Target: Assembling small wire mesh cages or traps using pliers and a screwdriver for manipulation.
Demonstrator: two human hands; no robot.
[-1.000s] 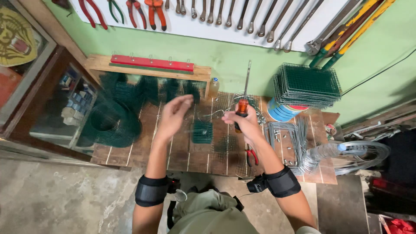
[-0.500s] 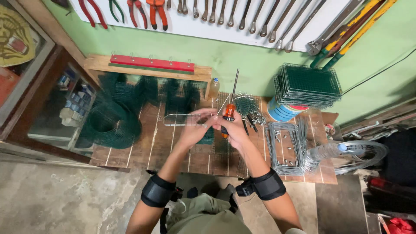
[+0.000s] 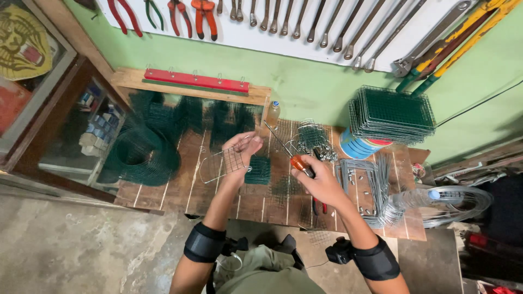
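I see my left hand [image 3: 239, 148] pinched closed on a small wire mesh panel [image 3: 222, 163], held above the middle of the desk [image 3: 163, 190]. My right hand [image 3: 321, 182] is wrapped tight around an orange-handled screwdriver [image 3: 289, 155], its tip toward the panel.

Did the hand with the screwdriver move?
Yes. The right hand with the screwdriver came back toward the person, away from the bottle.
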